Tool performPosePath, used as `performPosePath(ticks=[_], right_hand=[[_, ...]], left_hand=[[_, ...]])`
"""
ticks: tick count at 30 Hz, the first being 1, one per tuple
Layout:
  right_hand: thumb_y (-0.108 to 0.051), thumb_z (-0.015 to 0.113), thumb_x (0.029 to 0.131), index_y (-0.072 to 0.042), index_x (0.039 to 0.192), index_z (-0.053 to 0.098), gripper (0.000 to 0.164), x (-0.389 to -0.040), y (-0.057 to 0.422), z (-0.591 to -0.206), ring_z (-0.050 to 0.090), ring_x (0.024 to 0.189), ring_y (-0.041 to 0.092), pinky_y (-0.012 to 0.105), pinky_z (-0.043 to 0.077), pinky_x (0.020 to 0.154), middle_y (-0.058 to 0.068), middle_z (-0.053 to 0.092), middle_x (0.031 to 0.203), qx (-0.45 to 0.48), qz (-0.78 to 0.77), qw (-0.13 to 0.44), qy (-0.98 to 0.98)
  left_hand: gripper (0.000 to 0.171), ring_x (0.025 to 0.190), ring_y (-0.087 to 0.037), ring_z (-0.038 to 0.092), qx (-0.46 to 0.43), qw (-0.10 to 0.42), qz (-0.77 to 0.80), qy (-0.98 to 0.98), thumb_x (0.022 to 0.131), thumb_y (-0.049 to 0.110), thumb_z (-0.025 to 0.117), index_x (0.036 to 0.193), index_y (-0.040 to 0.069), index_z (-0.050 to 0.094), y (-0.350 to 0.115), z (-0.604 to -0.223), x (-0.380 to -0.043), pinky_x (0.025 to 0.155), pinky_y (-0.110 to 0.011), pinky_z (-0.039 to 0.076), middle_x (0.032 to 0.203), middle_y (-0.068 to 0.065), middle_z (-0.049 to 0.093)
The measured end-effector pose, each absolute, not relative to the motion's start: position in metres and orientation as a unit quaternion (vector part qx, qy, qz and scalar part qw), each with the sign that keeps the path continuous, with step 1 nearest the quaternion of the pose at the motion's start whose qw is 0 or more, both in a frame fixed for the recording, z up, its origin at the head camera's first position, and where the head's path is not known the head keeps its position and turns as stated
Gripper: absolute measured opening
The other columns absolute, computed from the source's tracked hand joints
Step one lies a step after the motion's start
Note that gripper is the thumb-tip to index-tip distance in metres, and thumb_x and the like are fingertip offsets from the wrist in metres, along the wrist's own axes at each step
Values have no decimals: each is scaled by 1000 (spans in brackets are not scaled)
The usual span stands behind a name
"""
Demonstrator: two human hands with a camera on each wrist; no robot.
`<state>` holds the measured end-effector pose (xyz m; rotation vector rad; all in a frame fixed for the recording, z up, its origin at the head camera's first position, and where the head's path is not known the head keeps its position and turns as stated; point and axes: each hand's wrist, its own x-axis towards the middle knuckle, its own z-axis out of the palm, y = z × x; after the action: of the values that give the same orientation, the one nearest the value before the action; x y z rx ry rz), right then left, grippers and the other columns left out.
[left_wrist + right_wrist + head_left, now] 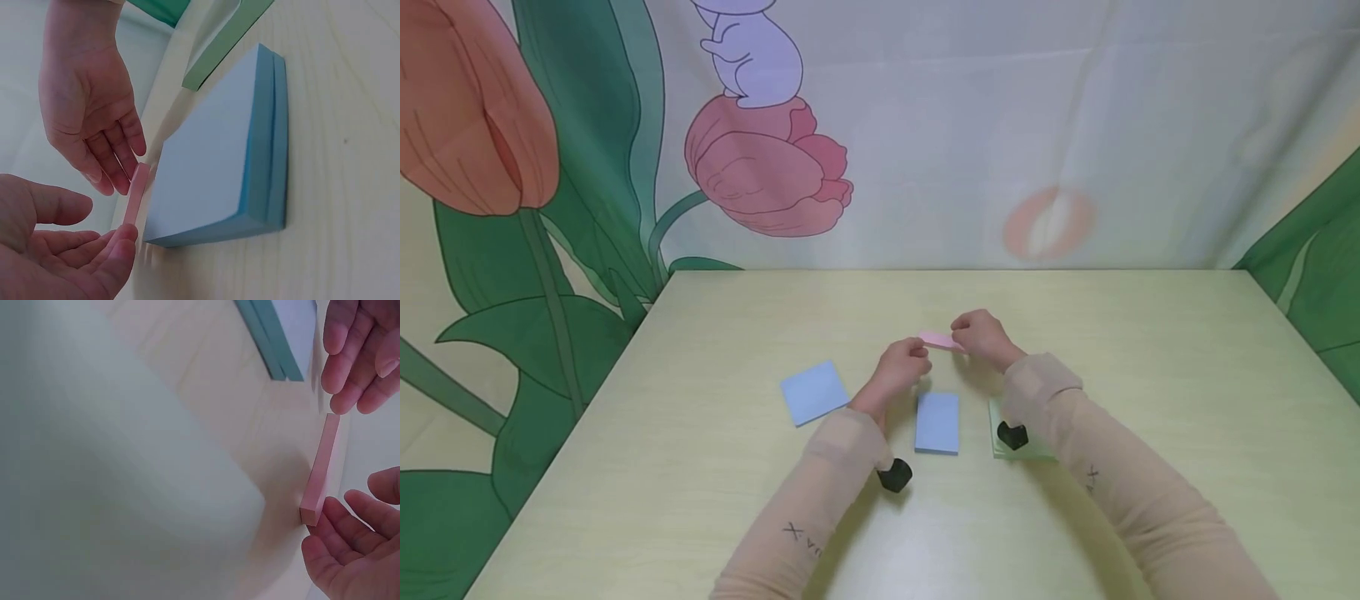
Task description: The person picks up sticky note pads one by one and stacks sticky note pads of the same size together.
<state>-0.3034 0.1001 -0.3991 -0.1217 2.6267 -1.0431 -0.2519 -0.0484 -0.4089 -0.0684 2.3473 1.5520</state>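
Observation:
A narrow pink sticky-note pad (942, 342) lies on the table between both hands. At its left end is my left hand (904, 367), fingers loosely bent and touching or nearly touching it, thumb apart in the left wrist view. My right hand (985, 337) has its fingertips at the other end; in the right wrist view its thumb stands away from the pink pad (320, 472). Nearer than the pink pad lies a rectangular blue pad (937, 423), seen as two stacked layers in the left wrist view. A green pad (1000, 450) is partly hidden beneath my right forearm.
A square blue pad (814, 393) sits at an angle left of my left hand. The pale wooden table (625, 500) ends at a printed curtain (940, 167) behind. Black wrist cameras (895, 476) hang below both sleeves.

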Motion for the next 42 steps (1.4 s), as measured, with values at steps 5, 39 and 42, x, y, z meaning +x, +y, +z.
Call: performPosePath(ticks=[5, 39, 42], right_hand=[[-12, 45, 86, 3, 117, 54, 36, -303, 101, -399, 50, 93, 23, 28, 43, 78, 18, 56, 117, -36, -369, 156, 916], [-4, 48, 84, 6, 98, 61, 21, -292, 88, -408, 55, 55, 10, 23, 50, 54, 6, 59, 67, 1, -421, 216, 881], [-4, 49, 84, 6, 95, 62, 20, -291, 87, -408, 55, 54, 10, 23, 51, 54, 6, 58, 66, 2, -421, 217, 881]], left_hand=[[47, 103, -23, 52, -33, 166, 538, 826, 87, 7, 48, 133, 1, 39, -45, -410, -253, 91, -34, 42, 124, -14, 50], [43, 97, -15, 56, -63, 140, 547, 823, 81, 5, 55, 123, -2, 50, -46, -419, -259, 87, -27, 45, 112, -12, 62], [41, 87, -11, 55, -65, 141, 547, 822, 81, 5, 55, 121, -2, 52, -46, -419, -259, 83, -25, 46, 110, -13, 63]])
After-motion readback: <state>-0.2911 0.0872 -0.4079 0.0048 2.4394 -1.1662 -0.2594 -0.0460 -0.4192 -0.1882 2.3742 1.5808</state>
